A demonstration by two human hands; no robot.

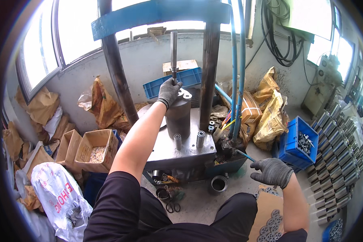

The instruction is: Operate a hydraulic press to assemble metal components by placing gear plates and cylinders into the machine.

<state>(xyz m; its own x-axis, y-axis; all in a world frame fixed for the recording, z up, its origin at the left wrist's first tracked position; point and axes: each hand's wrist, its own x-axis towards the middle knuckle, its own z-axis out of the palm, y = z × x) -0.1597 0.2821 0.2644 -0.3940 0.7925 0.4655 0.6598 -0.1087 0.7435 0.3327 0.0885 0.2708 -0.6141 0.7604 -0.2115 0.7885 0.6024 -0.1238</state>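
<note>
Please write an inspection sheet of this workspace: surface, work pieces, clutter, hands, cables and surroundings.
Surface: metal press table, two short pins standing on it.
Job's things: dark cylinder block under the vertical rod; flat metal plate on top.
Clutter: scissors and metal ring on floor; open cardboard boxes; paper sacks.
Grippers: left hand, gloved, at rod's lower end; right hand, gloved, curled, holding nothing visible.
Cables: blue hoses down the frame; black cable coil on wall.
Surroundings: blue crate of parts; stacked metal sleeves.
</note>
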